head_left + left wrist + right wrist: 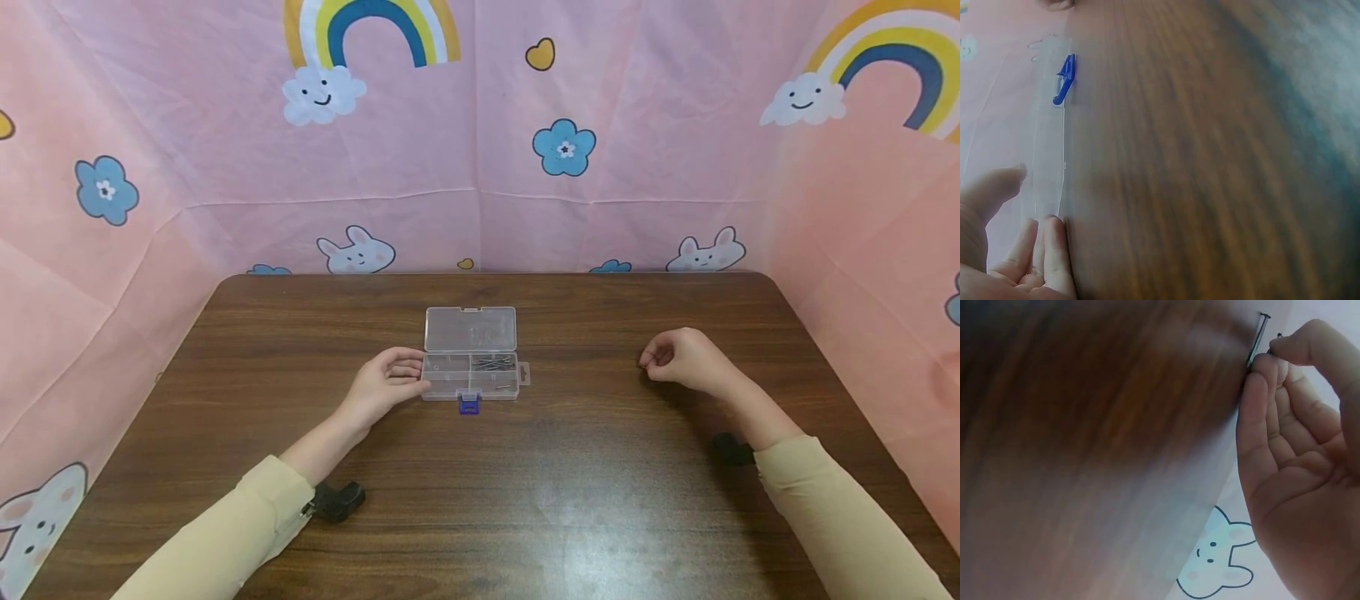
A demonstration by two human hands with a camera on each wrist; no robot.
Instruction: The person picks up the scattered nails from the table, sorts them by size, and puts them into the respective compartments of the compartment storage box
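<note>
A clear plastic compartment box [450, 387] with its lid [470, 329] raised stands at the middle of the table. My left hand [385, 381] holds the box's left end, fingers along that side and thumb by the front corner. In the left wrist view, the fingertips [1054, 228] touch the box's end wall. Several nails [492, 364] lie in the back right compartment, a smaller metal piece [502, 387] in the front right one. Off to the right, my right hand [684, 360] pinches a nail [1279, 335], mostly hidden by thumb and finger. Another nail [1259, 339] shows beside the fingertips.
A blue latch [468, 405] hangs at the box's front, and a clear hanging tab [524, 373] sticks out on its right. The brown wooden table [480, 500] meets pink patterned cloth [637, 167] behind and at both sides. Dark wrist devices [339, 502] sit under the sleeves.
</note>
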